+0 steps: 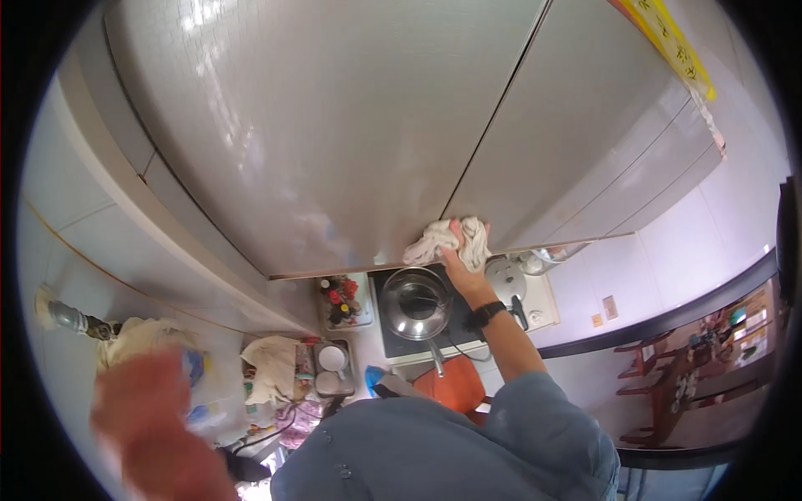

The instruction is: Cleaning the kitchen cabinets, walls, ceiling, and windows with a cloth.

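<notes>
My right hand (462,253), with a dark watch on the wrist, grips a crumpled whitish cloth (477,241). The cloth lies against the lower edge of the glossy grey cabinet doors (351,125), close to the gap between two doors. At the lower left, a blurred reddish shape very near the camera appears to be my left hand (147,388) and forearm, raised; its fingers cannot be made out. Below the cloth, a lidded steel pan (415,307) stands on a black cooktop (393,343).
Right of the pan stands a pressure cooker (506,278). Left of the cooktop, a tray (369,307) holds several bottles. Another tray (349,376) holds white cups beside a beige cloth (272,363). An orange seat (448,383) is below the counter. A pipe (67,316) juts from the left wall.
</notes>
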Demonstrator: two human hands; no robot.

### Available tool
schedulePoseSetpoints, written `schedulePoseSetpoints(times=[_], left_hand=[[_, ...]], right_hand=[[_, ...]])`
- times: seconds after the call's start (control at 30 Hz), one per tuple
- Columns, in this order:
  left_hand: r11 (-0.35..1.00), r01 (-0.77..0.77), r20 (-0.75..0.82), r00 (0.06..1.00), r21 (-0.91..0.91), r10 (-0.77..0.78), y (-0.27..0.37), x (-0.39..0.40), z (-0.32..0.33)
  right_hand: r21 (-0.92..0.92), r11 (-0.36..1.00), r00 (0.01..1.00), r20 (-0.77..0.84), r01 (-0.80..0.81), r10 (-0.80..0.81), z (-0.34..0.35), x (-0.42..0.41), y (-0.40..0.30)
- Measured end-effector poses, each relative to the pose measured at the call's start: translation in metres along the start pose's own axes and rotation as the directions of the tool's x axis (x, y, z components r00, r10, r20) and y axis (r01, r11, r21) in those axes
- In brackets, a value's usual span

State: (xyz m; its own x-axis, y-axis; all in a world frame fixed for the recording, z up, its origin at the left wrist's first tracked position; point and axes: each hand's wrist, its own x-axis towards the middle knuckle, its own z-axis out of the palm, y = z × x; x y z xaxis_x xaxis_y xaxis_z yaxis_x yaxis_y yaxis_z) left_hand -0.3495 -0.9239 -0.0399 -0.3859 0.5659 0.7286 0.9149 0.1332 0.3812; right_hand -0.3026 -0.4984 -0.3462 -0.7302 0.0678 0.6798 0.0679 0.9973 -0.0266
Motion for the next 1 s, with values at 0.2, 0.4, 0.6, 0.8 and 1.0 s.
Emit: schedulePoseSetpoints(times=[0.2,0.4,0.6,0.8,1.0], left_hand=[[0.929,-0.250,0.014,0.967,0.272,0.256,-0.064,0.072,0.109],[0.763,-0.321,-0.160,0.862,0.562,0.481,-0.090,0.157,0.146],[0.615,-0.185,-0.257,0.789,0.767,0.558,-0.138,0.176,0.167],[0.597,-0.176,-0.262,0.777,0.782,0.572,-0.132,0.178,0.172],[0.614,-0.209,-0.273,0.755,0.761,0.596,-0.133,0.180,0.172]], right_hand=[[0.539,0.807,0.925,-0.123,-0.242,0.360,-0.087,0.067,0.002],[0.085,0.975,0.624,-0.757,-0.203,0.196,-0.210,0.193,0.066],[0.477,0.806,0.216,-0.796,-0.350,0.565,-0.087,0.073,0.131],[0.846,0.070,-0.223,-0.218,-0.528,0.950,0.034,-0.045,0.109],[0.647,-0.210,-0.238,0.045,-0.733,0.970,0.089,-0.053,0.009]])
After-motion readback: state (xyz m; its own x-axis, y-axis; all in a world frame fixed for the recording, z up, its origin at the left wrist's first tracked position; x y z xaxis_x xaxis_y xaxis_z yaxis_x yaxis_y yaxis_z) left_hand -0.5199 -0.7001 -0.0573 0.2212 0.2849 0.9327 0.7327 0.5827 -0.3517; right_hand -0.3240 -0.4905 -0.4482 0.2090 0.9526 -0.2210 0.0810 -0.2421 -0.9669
